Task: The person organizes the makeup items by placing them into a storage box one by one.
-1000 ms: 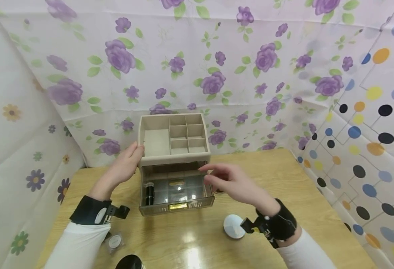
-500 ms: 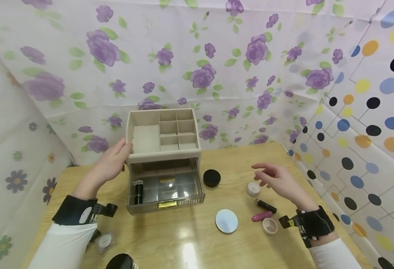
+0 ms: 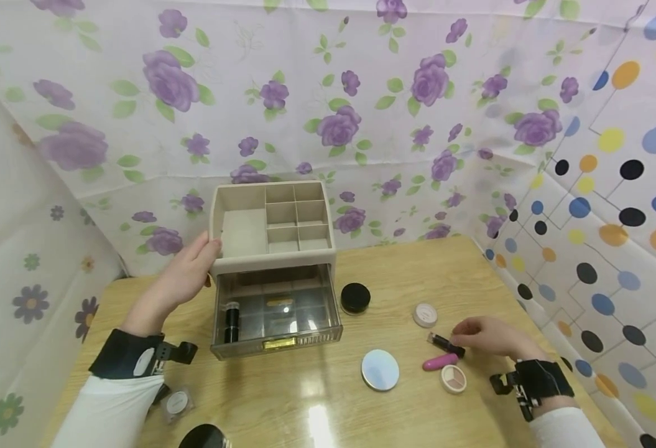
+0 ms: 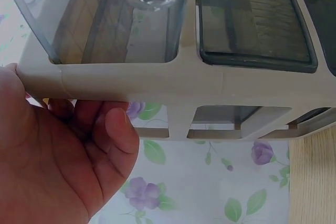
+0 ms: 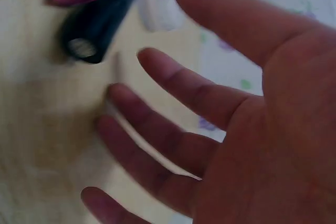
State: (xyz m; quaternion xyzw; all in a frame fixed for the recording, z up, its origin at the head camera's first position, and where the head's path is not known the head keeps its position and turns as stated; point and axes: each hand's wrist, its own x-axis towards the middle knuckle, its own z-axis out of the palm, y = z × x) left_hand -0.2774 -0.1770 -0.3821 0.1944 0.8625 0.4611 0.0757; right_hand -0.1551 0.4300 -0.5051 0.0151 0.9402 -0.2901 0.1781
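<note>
Right hand [image 3: 487, 336] has fingers spread — black tube [image 3: 444, 344] just beyond their tips; left hand [image 3: 183, 274] grips organizer [image 3: 274, 257].

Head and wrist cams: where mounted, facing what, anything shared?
Head: on head, faces forward and down at organizer and table; left hand, right hand and sleeves show.
Left wrist: on that wrist, faces organizer; left hand shows.
Right wrist: on that wrist, faces black tube; right hand shows.
Shared, head and right wrist: pink tube.
</note>
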